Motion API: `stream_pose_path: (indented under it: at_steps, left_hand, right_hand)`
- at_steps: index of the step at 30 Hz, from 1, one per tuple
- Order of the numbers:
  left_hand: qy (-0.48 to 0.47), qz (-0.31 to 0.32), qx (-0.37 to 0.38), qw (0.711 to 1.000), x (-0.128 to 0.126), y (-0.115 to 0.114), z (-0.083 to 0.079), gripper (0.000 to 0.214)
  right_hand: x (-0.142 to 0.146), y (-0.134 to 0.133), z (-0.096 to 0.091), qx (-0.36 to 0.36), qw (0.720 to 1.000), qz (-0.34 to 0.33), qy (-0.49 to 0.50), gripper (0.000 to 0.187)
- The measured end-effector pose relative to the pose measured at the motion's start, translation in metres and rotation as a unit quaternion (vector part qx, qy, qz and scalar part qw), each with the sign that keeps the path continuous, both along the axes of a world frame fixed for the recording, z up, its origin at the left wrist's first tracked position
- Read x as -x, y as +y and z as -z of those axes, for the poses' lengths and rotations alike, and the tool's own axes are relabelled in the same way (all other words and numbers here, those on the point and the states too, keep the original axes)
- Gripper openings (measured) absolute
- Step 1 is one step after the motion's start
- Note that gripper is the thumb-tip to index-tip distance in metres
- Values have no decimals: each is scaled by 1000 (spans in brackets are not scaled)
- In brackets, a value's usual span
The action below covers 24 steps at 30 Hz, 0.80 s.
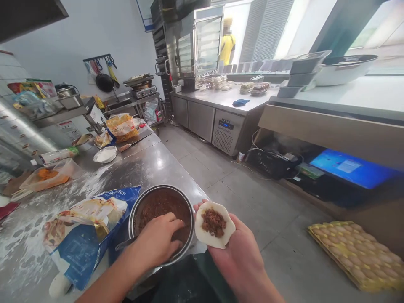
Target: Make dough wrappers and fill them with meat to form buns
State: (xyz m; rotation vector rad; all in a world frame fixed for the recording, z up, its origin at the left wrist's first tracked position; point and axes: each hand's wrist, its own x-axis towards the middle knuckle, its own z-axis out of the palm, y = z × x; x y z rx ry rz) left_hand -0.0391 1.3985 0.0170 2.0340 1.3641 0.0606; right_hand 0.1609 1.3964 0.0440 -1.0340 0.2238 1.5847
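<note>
A metal bowl [132,210] of brown crumbly filling [154,210] stands at the table's near edge. My left hand [160,237] reaches palm down into it, thumb and forefinger apart; the other fingertips are partly hidden. Under the left wrist, a metal handle [124,244] leans on the bowl's rim. Just right of the bowl, my right hand [235,248] is palm up, supporting a round dough wrapper [203,237] with its fingers and thumb at the edges. A heap of the same filling [213,222] lies in the middle of the wrapper.
Left of the bowl lies a blue-and-white bag [78,248], with a white dough ball [59,285] below it. Flour dusts the steel table [151,162]. Farther back are a bowl of white powder [105,155] and an orange-stained tub [47,174]. Egg trays [356,252] sit low at right.
</note>
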Motion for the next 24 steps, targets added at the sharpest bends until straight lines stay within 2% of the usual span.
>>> stream_pose_path:
  at_steps: [2, 4, 7, 11, 15, 18, 21, 24]
  left_hand:
    - [20, 20, -4, 1000, -8, -1, 11, 34]
    - [38, 29, -5, 999, -12, 0, 14, 27]
    - [39, 27, -5, 999, -14, 2, 13, 31]
    - [65, 34, 0, 997, -18, 6, 13, 26]
    - [9, 12, 7, 1000, -12, 9, 11, 26]
    - [-48, -18, 4, 999, 1, 12, -5, 22]
    - [-70, -50, -31, 996, 13, 13, -37, 23]
    - [-72, -61, -82, 992, 11, 11, -67, 23]
  right_hand:
    - [0, -3, 3, 9, 1000, -1, 18, 35]
    - [1, -4, 6, 14, 999, -6, 35, 34]
    - [2, -5, 8, 18, 999, -4, 34, 33]
    - [2, -3, 7, 13, 999, 4, 30, 34]
    - [2, -2, 5, 6, 1000, 6, 17, 31]
    - [3, 0, 1, 0, 1000, 3, 3, 25]
    - [11, 1, -3, -4, 1000, -21, -4, 21]
    - [27, -2, -5, -6, 999, -42, 19, 22]
